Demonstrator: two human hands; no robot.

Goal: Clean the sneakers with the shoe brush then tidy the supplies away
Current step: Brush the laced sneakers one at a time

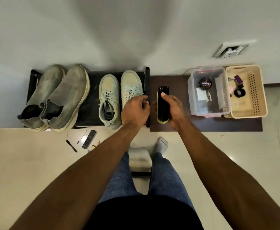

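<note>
— Hands first: what is recorded?

— Right hand point(172, 108) is seen curled round a shoe brush point(162, 105), thumb laid along the black bristles; the brush is held lengthwise above a dark brown mat point(219, 125), yellow back turned to the left. Left hand point(135, 110) is placed on the right-side pale sneaker point(130, 87), fingers bent at the laces; whether the shoe is gripped or only touched cannot be told.

— And the sneakers?

— The pale pair is stood side by side on a black shoe rack point(92, 105), toes pointed at the wall. The left-side pale sneaker point(109, 100) is untouched. A larger grey pair point(59, 97) is set at the rack's left end, soles overhanging the front edge.

— Supplies?

— A clear plastic box point(209, 92) is set on the mat right of the brush, and a round black polish tin point(205, 83) lies inside it. A beige slotted basket point(247, 92) is stood touching the box's right side; small dark items are held in it, not identifiable.

— Anything else noted?

— A remote control point(89, 139), pens and small batteries are scattered on the tiled floor point(28, 163) in front of the rack. A wall socket point(230, 50) is mounted above the box. Blue jeans and a socked foot are visible below the arms.
</note>
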